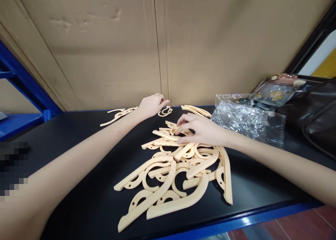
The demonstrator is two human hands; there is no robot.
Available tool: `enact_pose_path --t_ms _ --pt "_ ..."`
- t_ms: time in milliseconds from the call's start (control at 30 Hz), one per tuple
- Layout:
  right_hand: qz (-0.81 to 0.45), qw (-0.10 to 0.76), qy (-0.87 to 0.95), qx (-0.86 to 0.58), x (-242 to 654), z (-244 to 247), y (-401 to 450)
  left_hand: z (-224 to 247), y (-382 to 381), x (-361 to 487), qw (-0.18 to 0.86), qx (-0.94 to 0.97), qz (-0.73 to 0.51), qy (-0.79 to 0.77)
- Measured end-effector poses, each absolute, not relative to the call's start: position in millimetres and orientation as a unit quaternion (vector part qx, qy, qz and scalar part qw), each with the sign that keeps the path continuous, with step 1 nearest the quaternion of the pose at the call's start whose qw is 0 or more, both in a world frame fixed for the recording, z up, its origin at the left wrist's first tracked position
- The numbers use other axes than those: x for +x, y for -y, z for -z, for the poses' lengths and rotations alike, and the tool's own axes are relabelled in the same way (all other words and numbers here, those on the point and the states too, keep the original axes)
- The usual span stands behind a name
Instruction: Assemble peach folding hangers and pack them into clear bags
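Note:
Several cream plastic hanger pieces (160, 194) lie in an overlapping pile on the black table. At the pile's far end, my right hand (195, 128) rests over the pieces with its fingers curled and apart; whether it grips one is hidden. Farther back, my left hand (153, 105) is closed just above and left of a small curved hook piece (165, 111); what its fingers hold, if anything, is too small to make out. Left of that hand lie a few thin pieces (118, 114). Behind my right hand sits a small stack of long pieces (196, 110).
Crumpled clear plastic bags (238, 117) lie right of the pile. Beyond them are a clear pouch with a cartoon print (275, 91) and a dark leather bag (309, 110). A cardboard wall (105, 51) stands behind the table, and blue metal framing (28, 82) at the left.

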State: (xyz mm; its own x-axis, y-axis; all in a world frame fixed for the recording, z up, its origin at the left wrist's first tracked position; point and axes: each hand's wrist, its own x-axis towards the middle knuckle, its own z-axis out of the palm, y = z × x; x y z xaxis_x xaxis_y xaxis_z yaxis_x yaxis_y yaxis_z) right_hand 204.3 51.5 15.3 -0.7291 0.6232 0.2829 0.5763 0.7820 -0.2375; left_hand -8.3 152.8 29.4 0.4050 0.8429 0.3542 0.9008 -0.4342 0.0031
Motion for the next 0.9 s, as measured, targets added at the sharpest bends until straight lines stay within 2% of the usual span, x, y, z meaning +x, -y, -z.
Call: enact_pose_path --t_ms 133,233,367,433,567,667,833,900 --pt "-0.098 0.143 0.930 -0.324 194 -17 -45 -38 -119 -16 0.054 -0.851 0.153 0.499" --pt "-0.093 0.171 0.921 -0.338 191 -16 -47 -38 -100 -19 0.018 -0.864 0.142 0.482" --pt "-0.048 0.195 0.868 -0.453 193 -13 -69 -31 -89 -20 -0.019 -0.863 0.147 0.484" --pt "-0.070 0.174 0.848 -0.495 193 -9 -84 -26 -88 -20 -0.036 -0.856 0.155 0.493" --pt "-0.136 0.166 0.844 -0.492 189 -2 -104 -19 -88 -21 -0.077 -0.836 0.181 0.513" --pt "-0.145 0.208 0.823 -0.508 184 -4 -102 -16 -89 -19 -0.123 -0.824 0.212 0.510" --pt "-0.101 0.336 0.791 -0.501 180 -19 -88 -17 -90 -7 -0.241 -0.793 0.298 0.473" --pt "-0.050 0.342 0.796 -0.496 178 -25 -84 -20 -91 -1 -0.266 -0.772 0.340 0.465"
